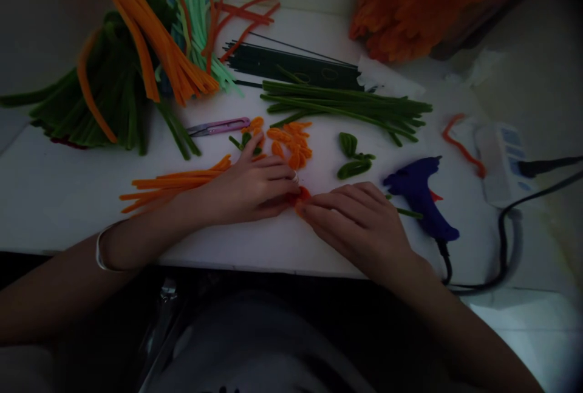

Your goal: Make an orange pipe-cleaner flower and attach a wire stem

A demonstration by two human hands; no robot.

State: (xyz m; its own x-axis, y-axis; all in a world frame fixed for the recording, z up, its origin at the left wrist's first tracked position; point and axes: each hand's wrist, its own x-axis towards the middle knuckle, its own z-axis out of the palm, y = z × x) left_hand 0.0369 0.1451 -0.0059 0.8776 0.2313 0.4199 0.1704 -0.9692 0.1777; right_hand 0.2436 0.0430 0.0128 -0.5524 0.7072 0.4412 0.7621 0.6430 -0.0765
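My left hand (250, 189) and my right hand (355, 217) meet over the white table (54, 192), fingertips pinched together on a small orange pipe-cleaner piece (303, 194). Most of that piece is hidden by the fingers. Just beyond the hands lies a heap of short bent orange pieces (291, 141) and two folded green pieces (353, 159). A bundle of straight orange pipe cleaners (173, 183) lies under and left of my left wrist.
A blue glue gun (421, 195) lies right of my right hand, its cord running off the edge. Purple snips (218, 127), long green stems (346, 106), dark wires (291, 65), a power strip (501, 159) and large piles of orange and green pipe cleaners (132, 59) surround the work spot.
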